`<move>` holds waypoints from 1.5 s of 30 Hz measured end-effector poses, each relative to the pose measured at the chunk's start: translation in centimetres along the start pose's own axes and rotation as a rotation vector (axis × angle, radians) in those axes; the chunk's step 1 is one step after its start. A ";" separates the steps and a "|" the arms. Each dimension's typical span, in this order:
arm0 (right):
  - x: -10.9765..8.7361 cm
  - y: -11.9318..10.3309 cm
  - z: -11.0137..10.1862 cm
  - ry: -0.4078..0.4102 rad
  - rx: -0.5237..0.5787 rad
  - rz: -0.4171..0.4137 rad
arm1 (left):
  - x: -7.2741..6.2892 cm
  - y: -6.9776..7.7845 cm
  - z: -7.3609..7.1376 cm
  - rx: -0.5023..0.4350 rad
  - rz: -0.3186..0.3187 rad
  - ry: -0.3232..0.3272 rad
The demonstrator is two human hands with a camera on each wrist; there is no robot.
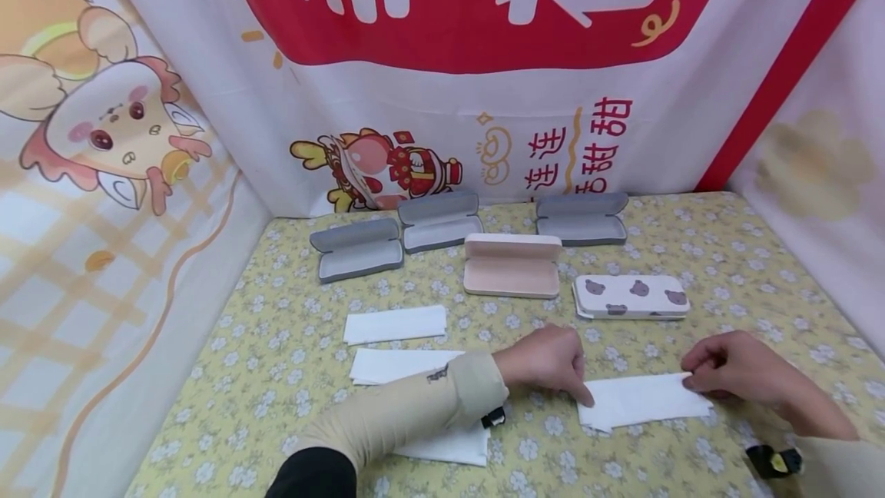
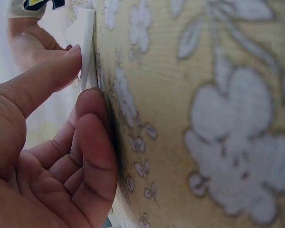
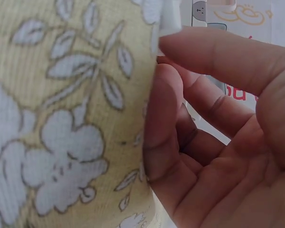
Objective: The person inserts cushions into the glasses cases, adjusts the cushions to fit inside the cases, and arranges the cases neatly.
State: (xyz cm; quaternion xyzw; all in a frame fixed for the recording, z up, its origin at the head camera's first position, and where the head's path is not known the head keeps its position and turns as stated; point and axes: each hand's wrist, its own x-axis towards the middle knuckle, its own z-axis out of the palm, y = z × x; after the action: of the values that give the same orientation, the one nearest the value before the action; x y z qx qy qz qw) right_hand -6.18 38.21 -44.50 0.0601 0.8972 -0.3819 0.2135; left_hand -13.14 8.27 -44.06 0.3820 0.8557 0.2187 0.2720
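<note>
A folded white cloth (image 1: pixel 643 400) lies lengthwise on the floral tablecloth at the front right. At its left end my left hand (image 1: pixel 549 360) pinches the edge; in the left wrist view the thumb presses on the white layers (image 2: pixel 88 47) with curled fingers beside them. My right hand (image 1: pixel 743 371) pinches the opposite end near its upper corner. The right wrist view has just a small bit of the white cloth (image 3: pixel 170 19) at the thumb tip. Behind the cloth sits a closed white glasses case (image 1: pixel 632 297) with bear prints.
More folded white cloths lie to the left: one farther back (image 1: pixel 396 325), one mid-table (image 1: pixel 387 366), one (image 1: pixel 449 448) partly under my left forearm. Open grey glasses cases (image 1: pixel 359 250) and an open pink case (image 1: pixel 512 292) stand towards the back. Printed fabric hangs behind.
</note>
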 end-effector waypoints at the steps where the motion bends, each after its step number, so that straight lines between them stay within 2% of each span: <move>1: 0.0 0.0 0.0 0.002 -0.019 -0.011 | 0.0 0.0 0.1 0.020 0.007 0.003; 7: -0.1 0.1 0.1 -0.003 -0.063 -0.052 | 0.1 0.2 0.4 0.081 0.067 0.005; 12: -0.5 0.4 -0.1 -0.074 0.015 -0.137 | 0.1 0.4 0.4 0.048 0.076 -0.004; 17: -0.7 0.9 -0.4 -0.138 0.099 -0.182 | 0.1 0.2 0.4 -0.039 0.059 0.019; 23: -0.6 0.8 -0.2 -0.146 0.149 -0.144 | 0.1 0.2 0.5 -0.143 0.022 0.006; 29: -0.5 0.8 -0.1 -0.121 0.164 -0.065 | 0.1 0.3 0.5 -0.084 0.069 -0.008; 35: -0.6 0.9 -0.2 -0.137 0.142 -0.069 | 0.0 0.4 0.6 -0.080 0.048 0.010; 39: -0.8 1.0 -0.2 -0.144 0.135 -0.098 | -0.1 0.4 0.5 -0.152 0.019 0.015; 45: -1.0 1.2 -0.3 -0.155 0.167 -0.103 | -0.4 0.0 -0.1 -0.396 -0.021 0.006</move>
State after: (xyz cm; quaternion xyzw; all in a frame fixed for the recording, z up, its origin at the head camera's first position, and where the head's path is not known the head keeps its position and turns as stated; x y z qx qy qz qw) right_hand -5.06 39.36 -44.68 0.0018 0.8450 -0.4692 0.2565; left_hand -12.99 7.95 -43.83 0.3116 0.8007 0.3812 0.3413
